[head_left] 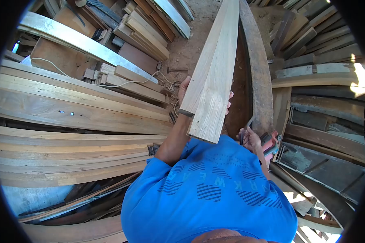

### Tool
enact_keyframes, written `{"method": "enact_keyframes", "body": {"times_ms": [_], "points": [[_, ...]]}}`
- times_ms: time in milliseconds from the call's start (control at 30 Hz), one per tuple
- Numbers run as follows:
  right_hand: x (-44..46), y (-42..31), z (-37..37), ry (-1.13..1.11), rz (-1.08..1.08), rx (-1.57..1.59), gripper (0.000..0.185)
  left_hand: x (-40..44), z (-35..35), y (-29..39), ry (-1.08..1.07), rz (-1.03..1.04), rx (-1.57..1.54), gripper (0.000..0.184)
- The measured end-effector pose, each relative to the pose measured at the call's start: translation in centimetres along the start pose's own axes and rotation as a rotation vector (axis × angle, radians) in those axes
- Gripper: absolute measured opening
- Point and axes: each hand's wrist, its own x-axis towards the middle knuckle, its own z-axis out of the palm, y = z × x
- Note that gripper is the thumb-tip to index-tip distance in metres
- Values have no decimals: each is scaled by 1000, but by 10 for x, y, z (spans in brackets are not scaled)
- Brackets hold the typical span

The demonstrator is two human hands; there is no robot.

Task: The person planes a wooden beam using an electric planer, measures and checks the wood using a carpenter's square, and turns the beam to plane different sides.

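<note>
Two long pale wooden boards (pixel 215 77) lie side by side, pointing away from me, with their near ends uneven. My left hand (pixel 184 88) grips them from beneath, its thumb side at the left edge and fingertips showing at the right edge. Lower right, my right hand (pixel 251 139) is closed by my hip around a thin dark item whose kind I cannot make out. Beside that hand is a red and grey power tool (pixel 270 143), partly hidden. A thick, weathered beam (pixel 260 69) runs along the right of the boards.
Long planks (pixel 81 109) are stacked on my left, with a white cable (pixel 109 86) across shorter offcuts (pixel 129 81). A pale metallic-looking beam (pixel 85 44) crosses behind them. More timber (pixel 320 73) is piled on the right. Dirt floor (pixel 182 52) shows ahead.
</note>
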Motion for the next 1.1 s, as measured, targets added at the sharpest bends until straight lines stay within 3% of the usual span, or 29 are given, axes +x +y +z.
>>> {"method": "enact_keyframes", "body": {"times_ms": [100, 233, 633, 767, 867, 967, 1067, 1100], "points": [[21, 38, -25, -166, -49, -357, 47, -1, -2, -2, 3, 10, -48, 104], [23, 41, -12, 20, -201, -687, 38, -6, 5, 0, 13, 17, 58, 97], [-20, -49, 82, 165, -643, -680, 13, -18, -22, 19, 181, 102, 142, 87], [-44, -82, 102, 233, -899, -785, 16, -23, -24, 26, 177, 83, 151, 94], [-63, -109, 120, 203, -1106, -663, 20, -22, -18, 22, 161, 113, 85, 96], [-100, -123, 170, 19, -1310, -170, 23, -23, -16, 20, 222, 136, 179, 94], [-114, -130, 193, 106, -1504, -523, 22, -27, -24, 21, 300, 135, 257, 90], [-111, -132, 198, 59, -1443, -594, 20, -27, -28, 20, 320, 133, 269, 88]]}}
